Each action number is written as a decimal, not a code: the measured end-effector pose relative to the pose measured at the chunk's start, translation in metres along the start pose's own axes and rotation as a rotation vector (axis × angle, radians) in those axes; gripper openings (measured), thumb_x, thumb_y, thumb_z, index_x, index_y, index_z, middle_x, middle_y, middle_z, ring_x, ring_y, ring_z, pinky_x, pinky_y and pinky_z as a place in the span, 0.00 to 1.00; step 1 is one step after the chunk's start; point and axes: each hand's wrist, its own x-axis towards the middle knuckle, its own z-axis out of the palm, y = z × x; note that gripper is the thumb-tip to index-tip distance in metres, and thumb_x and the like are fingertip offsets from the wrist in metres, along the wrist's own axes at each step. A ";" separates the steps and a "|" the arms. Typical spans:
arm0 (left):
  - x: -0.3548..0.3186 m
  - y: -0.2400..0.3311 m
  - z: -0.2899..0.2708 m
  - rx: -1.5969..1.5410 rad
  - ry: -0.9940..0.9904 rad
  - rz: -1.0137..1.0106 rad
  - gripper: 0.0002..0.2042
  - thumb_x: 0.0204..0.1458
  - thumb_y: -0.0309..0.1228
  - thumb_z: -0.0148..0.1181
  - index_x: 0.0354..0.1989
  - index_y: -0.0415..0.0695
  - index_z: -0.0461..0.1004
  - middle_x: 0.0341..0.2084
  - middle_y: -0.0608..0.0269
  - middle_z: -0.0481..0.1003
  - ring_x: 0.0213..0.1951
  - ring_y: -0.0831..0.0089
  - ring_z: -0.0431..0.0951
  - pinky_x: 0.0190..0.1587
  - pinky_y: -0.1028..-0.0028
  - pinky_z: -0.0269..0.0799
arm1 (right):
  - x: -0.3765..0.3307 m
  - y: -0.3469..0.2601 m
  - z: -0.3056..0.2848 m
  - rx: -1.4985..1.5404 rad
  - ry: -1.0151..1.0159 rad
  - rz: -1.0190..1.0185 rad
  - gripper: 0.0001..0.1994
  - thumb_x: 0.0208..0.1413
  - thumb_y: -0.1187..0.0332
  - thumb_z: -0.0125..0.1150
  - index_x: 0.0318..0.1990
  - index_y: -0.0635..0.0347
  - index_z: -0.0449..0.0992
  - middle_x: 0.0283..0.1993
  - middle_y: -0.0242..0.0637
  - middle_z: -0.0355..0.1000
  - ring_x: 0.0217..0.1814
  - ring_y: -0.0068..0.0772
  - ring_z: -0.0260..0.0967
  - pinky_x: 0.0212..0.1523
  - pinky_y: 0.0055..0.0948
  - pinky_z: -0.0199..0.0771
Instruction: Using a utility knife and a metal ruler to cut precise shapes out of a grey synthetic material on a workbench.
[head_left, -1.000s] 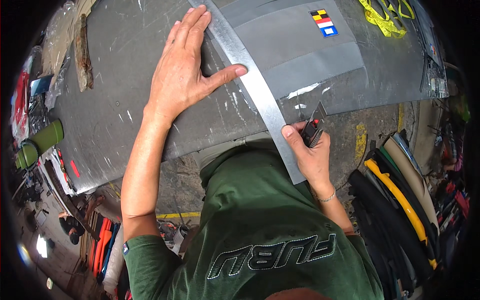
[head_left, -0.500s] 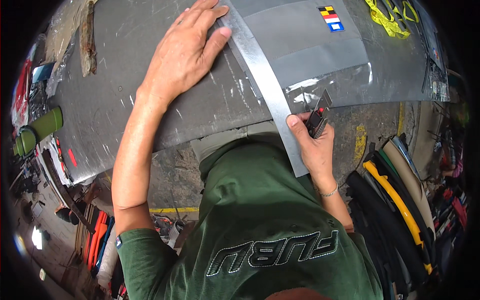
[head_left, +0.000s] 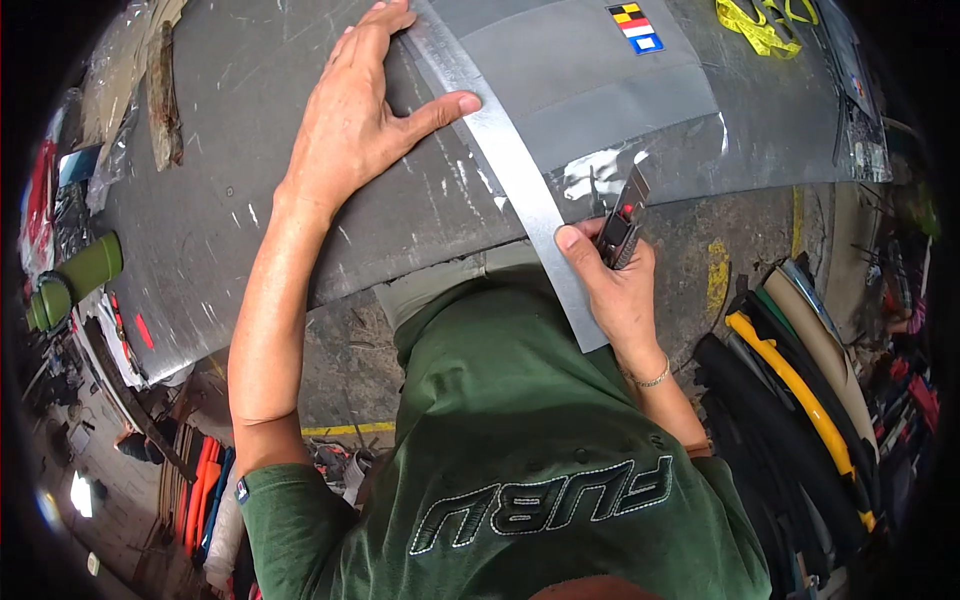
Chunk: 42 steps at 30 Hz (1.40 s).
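Note:
A long metal straightedge [head_left: 515, 165] runs from the far edge of view toward my body, its near end sticking out past the table edge. My left hand [head_left: 345, 120] lies open on the dark tabletop, fingertips by the far part of the straightedge and thumb stretched onto its left edge. Close to the near end, my right hand [head_left: 615, 280] grips the straightedge with its thumb on top. That same hand also holds a black snap-off utility knife [head_left: 622, 225], blade pointing up and away. Right of the straightedge lies a grey sheet [head_left: 590, 90] with clear plastic along its near edge.
A small coloured flag patch [head_left: 637, 28] is on the grey sheet. Yellow tape [head_left: 755, 30] lies at the far right of the worktable [head_left: 250, 240]. Rolls of material, one yellow [head_left: 790, 380], stand at the right; a green roll [head_left: 85, 268] is at the left.
My left thumb has spread away from the fingers and now touches the straightedge. The right hand keeps its hold, with the knife turned slightly. The whole view has shifted a little.

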 end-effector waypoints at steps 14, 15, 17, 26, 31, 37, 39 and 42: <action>0.003 0.004 -0.002 -0.015 -0.023 -0.069 0.44 0.41 0.45 0.82 0.62 0.33 0.64 0.63 0.35 0.67 0.67 0.44 0.67 0.70 0.59 0.63 | 0.000 0.001 0.000 0.024 -0.010 -0.001 0.11 0.60 0.64 0.74 0.35 0.63 0.81 0.28 0.20 0.72 0.31 0.12 0.62 0.33 0.19 0.61; 0.002 0.004 -0.002 -0.024 -0.020 -0.069 0.44 0.41 0.45 0.82 0.62 0.33 0.64 0.63 0.35 0.67 0.67 0.44 0.67 0.70 0.58 0.63 | 0.000 0.002 0.000 0.018 -0.006 -0.006 0.11 0.60 0.64 0.74 0.35 0.63 0.81 0.29 0.20 0.72 0.31 0.12 0.62 0.33 0.19 0.62; 0.002 0.003 -0.001 -0.027 -0.014 -0.072 0.44 0.40 0.45 0.82 0.61 0.33 0.64 0.63 0.35 0.67 0.67 0.44 0.67 0.70 0.58 0.63 | 0.000 0.003 0.001 0.018 -0.004 -0.009 0.11 0.59 0.64 0.74 0.35 0.63 0.81 0.29 0.20 0.72 0.31 0.12 0.63 0.33 0.19 0.62; 0.000 0.000 0.001 -0.040 0.002 -0.045 0.45 0.40 0.46 0.82 0.62 0.33 0.64 0.62 0.35 0.67 0.66 0.43 0.68 0.69 0.58 0.63 | -0.002 0.006 0.000 0.016 0.006 -0.013 0.11 0.59 0.65 0.75 0.36 0.63 0.81 0.31 0.22 0.75 0.33 0.12 0.65 0.36 0.19 0.65; -0.001 -0.003 0.002 -0.056 0.015 -0.017 0.45 0.40 0.46 0.82 0.62 0.33 0.64 0.63 0.35 0.67 0.66 0.43 0.68 0.69 0.58 0.63 | -0.003 0.005 0.000 0.007 0.006 -0.020 0.10 0.59 0.65 0.75 0.36 0.63 0.81 0.31 0.22 0.75 0.33 0.13 0.66 0.37 0.19 0.65; 0.000 -0.002 0.002 -0.061 0.010 -0.025 0.46 0.40 0.46 0.83 0.62 0.33 0.64 0.62 0.36 0.68 0.66 0.44 0.68 0.69 0.58 0.64 | -0.003 0.005 0.000 0.018 0.000 -0.029 0.10 0.59 0.65 0.74 0.36 0.63 0.81 0.31 0.22 0.76 0.33 0.13 0.66 0.37 0.19 0.66; 0.000 0.000 0.001 -0.063 0.012 -0.028 0.45 0.40 0.46 0.83 0.62 0.33 0.64 0.61 0.37 0.68 0.66 0.45 0.69 0.69 0.59 0.64 | -0.002 0.006 0.000 0.001 0.001 -0.034 0.11 0.60 0.65 0.74 0.36 0.63 0.81 0.31 0.22 0.76 0.33 0.13 0.66 0.37 0.20 0.66; 0.000 0.000 0.001 -0.048 0.012 -0.031 0.46 0.40 0.46 0.83 0.62 0.33 0.64 0.61 0.38 0.68 0.66 0.45 0.69 0.69 0.59 0.64 | -0.002 0.006 0.000 -0.006 0.001 -0.030 0.11 0.60 0.65 0.74 0.36 0.64 0.81 0.31 0.23 0.76 0.33 0.13 0.67 0.37 0.20 0.67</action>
